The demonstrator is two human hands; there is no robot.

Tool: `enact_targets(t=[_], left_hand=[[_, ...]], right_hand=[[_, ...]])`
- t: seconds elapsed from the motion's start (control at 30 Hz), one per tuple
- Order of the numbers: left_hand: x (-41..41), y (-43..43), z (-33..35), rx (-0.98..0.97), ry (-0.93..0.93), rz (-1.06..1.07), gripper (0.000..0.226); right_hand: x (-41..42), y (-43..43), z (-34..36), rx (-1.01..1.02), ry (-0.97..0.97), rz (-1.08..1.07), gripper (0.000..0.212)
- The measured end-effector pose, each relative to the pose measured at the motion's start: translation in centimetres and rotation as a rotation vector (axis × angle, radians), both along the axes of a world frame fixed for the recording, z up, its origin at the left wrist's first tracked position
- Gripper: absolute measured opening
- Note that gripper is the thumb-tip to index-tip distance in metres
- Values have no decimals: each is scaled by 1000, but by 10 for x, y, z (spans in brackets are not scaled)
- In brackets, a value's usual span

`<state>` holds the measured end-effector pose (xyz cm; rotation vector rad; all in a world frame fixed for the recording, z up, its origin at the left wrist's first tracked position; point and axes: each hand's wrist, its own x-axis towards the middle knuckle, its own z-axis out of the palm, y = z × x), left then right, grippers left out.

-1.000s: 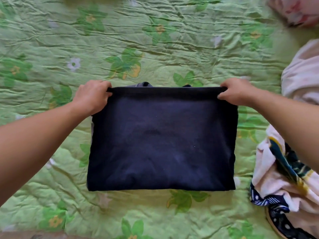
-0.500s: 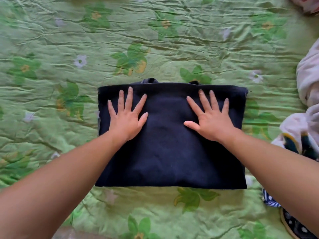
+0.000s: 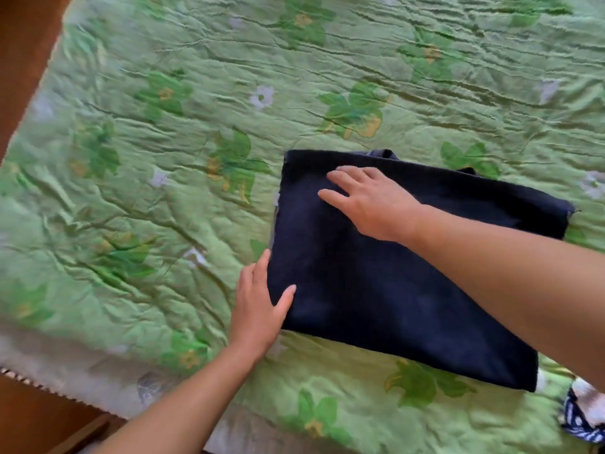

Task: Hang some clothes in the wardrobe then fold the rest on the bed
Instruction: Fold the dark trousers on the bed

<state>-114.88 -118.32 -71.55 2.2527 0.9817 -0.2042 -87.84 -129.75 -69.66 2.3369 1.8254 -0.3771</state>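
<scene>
Two hands were set, fingers (image 3: 343, 181) straight and nothing gripped, on the folded navy garment (image 3: 393, 306) lying on the bed (image 3: 163, 158): right hand (image 3: 373, 204) pressed flat on top, left hand (image 3: 258, 309) at its left edge, where all layers would best be lifted together.

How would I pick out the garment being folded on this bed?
Start with the green flowered bedspread that fills the view. Right of its middle lies a folded navy garment, a flat rectangle. It is the only plain dark thing there; the patterned cloth at the bottom right corner is white with navy markings.
</scene>
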Motion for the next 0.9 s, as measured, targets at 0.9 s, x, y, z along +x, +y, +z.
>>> enact_targets(t=[0.9], left_hand=[[58,-222,73,-382,-191,-360,30]], right_hand=[[61,-178,79,-126,-239,-63,16]])
